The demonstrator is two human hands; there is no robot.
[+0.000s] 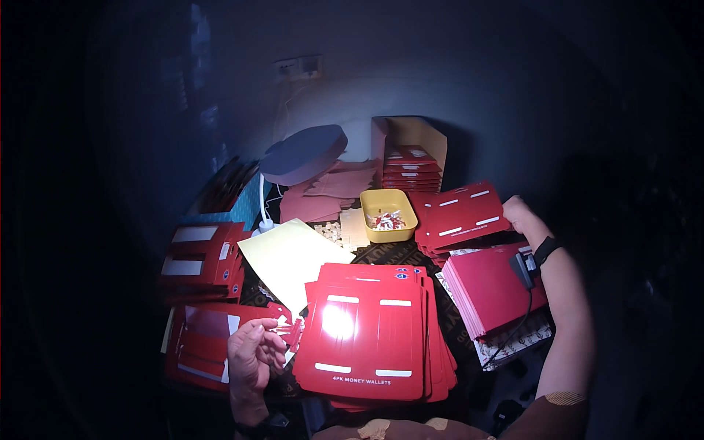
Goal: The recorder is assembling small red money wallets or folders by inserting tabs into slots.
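My left hand point(253, 356) is closed at the left of the stack of flat red printed cards point(367, 330), its fingertips at a few small red-and-white strips point(290, 331). The strips' exact shape is hard to make out. The top card of that stack has white slots and reflects a bright glare. Out to the right, my right hand point(518, 213) grips the right edge of a flat red card point(462, 213), its fingers partly hidden. That card lies tilted over a pile of similar cards.
A yellow tub point(389, 233) holds small red and white pieces. Behind it stands an open carton point(433, 139) of red packs. A lamp point(304, 154) overhangs pale sheets. More red cards point(198, 257) lie left; a pink stack point(491, 293) with a black corded device point(523, 270) sits right.
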